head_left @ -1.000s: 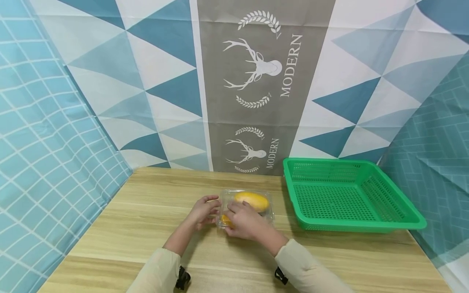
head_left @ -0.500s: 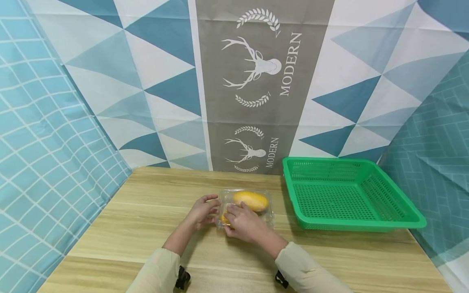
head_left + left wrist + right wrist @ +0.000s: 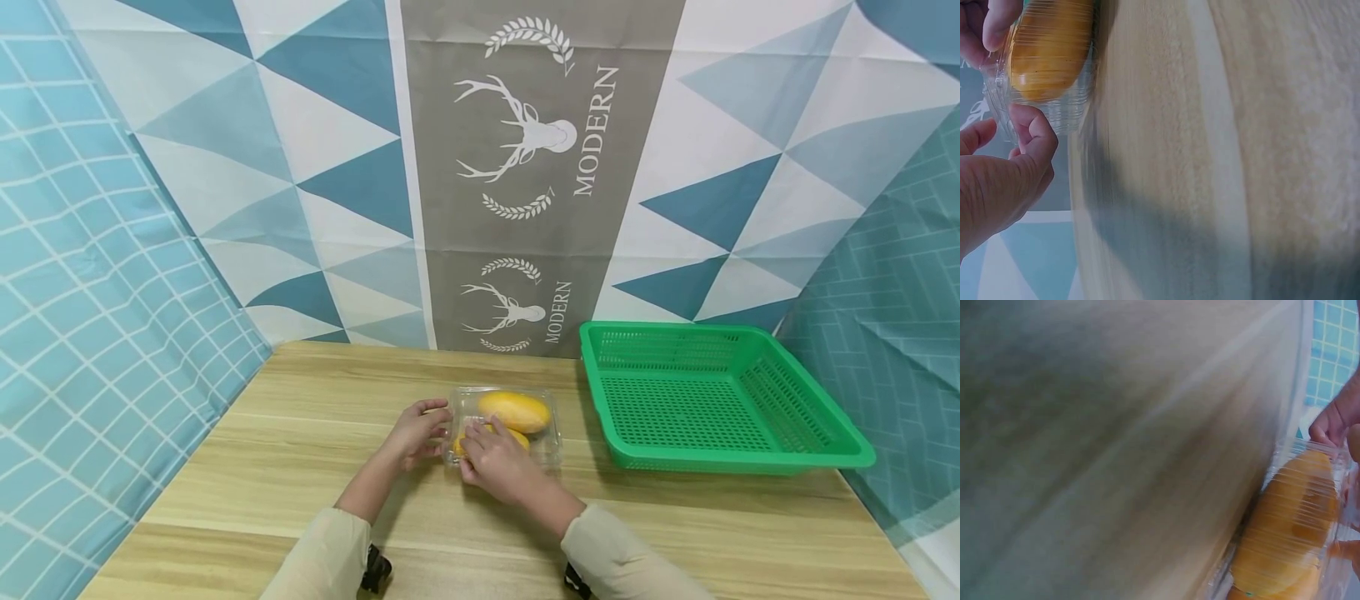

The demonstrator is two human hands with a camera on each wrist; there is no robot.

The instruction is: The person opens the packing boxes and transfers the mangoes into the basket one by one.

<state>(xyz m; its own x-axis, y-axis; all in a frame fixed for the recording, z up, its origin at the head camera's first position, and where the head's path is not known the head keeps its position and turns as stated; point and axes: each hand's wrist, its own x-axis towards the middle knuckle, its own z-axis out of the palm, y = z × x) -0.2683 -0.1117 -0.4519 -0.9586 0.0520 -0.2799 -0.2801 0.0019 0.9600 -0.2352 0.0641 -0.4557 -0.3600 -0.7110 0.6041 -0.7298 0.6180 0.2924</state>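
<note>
A clear plastic clamshell box (image 3: 553, 446) stands on the table with two yellow mangoes inside. The far mango (image 3: 516, 412) shows almost whole. The near mango (image 3: 517, 439) lies partly under my right hand (image 3: 504, 463), whose bent fingers rest on the lid near the left front corner, thumb at the front edge. My left hand (image 3: 411, 435) is at the box's left side. In the left wrist view, the curled fingers of that left hand (image 3: 1013, 165) touch the box's rim, with the thumb opposite. The right wrist view has a mango (image 3: 1288, 528) under ridged clear plastic.
A green perforated plastic basket (image 3: 615, 446) stands on the right of the wooden table (image 3: 315, 400). Behind the table hangs a patterned cloth (image 3: 517, 208) with deer heads and triangles. Blue tiled cloth (image 3: 97, 275) lines the left side.
My right hand has shifted slightly towards the front left on the lid, and more of the near mango shows. The left hand stays almost still. The box has hardly moved.
</note>
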